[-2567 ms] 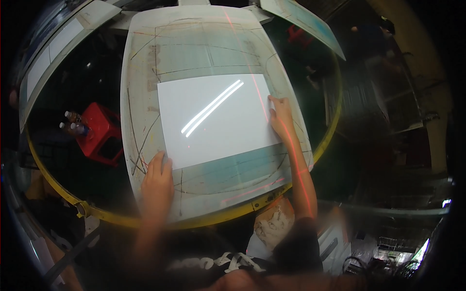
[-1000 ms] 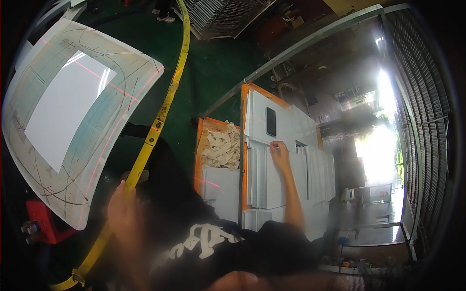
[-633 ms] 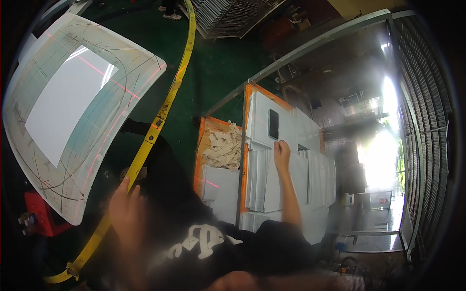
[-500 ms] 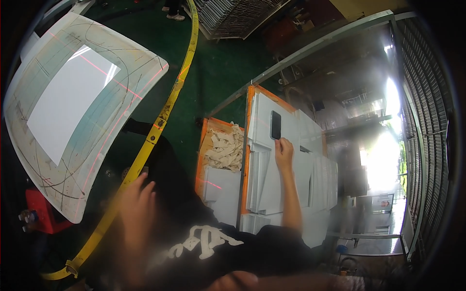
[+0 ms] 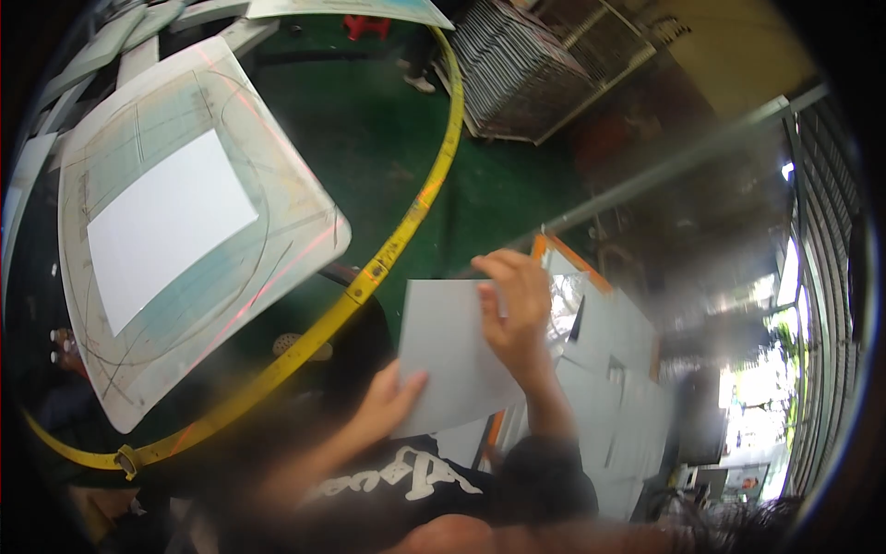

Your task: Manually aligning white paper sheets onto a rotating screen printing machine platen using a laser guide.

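Observation:
In front of my body a plain white sheet (image 5: 448, 346) is tilted up off the stacks. My left hand (image 5: 392, 402) pinches its lower left edge, with the thumb on the near face. At its upper right corner is my right hand (image 5: 519, 314), fingers curled and thumb lying over the sheet; the corner itself is hidden behind that hand. Another white sheet (image 5: 171, 226) lies on a pale, marked, round-cornered board (image 5: 295, 222) at the left, crossed by red laser lines. The phone is not visible now.
A yellow curved rail (image 5: 406, 231) runs between the board and me. Stacks of white sheets (image 5: 600, 406) stand in an orange-edged holder (image 5: 577, 263) at my right. Beyond are a rack of panels (image 5: 521, 69), a red stool (image 5: 366, 26) and another person's foot (image 5: 418, 83).
My left hand has come right from beside the yellow rail and now grips a white sheet. The right hand has left the phone on the stack and moved to that sheet. The view has shifted.

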{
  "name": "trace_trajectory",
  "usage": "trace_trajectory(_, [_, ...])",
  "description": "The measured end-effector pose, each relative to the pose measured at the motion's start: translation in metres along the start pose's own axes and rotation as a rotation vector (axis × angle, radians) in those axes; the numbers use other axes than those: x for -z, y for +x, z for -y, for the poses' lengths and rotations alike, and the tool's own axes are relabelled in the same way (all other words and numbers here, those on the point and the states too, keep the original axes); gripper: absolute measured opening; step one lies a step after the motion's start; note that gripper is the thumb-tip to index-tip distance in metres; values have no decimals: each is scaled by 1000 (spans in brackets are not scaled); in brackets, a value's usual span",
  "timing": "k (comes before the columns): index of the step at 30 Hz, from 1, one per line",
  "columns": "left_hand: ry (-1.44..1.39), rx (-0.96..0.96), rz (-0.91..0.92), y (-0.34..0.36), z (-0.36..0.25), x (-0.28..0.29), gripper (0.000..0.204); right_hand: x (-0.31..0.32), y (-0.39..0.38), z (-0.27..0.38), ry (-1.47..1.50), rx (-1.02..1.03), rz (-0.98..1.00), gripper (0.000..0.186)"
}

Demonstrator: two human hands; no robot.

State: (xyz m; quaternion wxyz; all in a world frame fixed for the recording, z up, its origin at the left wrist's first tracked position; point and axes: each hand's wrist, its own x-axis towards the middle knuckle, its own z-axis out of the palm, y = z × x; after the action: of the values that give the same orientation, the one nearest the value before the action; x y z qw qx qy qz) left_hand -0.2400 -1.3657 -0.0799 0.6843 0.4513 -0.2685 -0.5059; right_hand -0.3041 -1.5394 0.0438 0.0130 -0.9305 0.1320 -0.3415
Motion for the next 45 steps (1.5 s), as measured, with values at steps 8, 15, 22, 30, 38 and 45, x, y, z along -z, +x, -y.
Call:
trace_trajectory(8, [-21,-103,-604,-15,-58,96,35,-19,26,-54,59,-363,-86,48])
trace_trajectory(15, [62,-228,-733,-7,-74,138,39,-62,36,-78,988,-734,371,44])
trace_trajectory(22, [96,-79,-715,25,-86,168,36,-125,82,-105,1159,-617,397,46])
trace_trajectory(30, [654,-316,-821,33,-110,197,47,-223,176,-159,1159,-552,389,41])
trace_trajectory(38, [1234,-204,-1039,-9,-107,214,26,-304,215,-100,1119,-585,644,40])
trace_trajectory(45, [1241,-125,-1080,-21,-102,219,23,-325,214,-69,1140,-579,747,46])
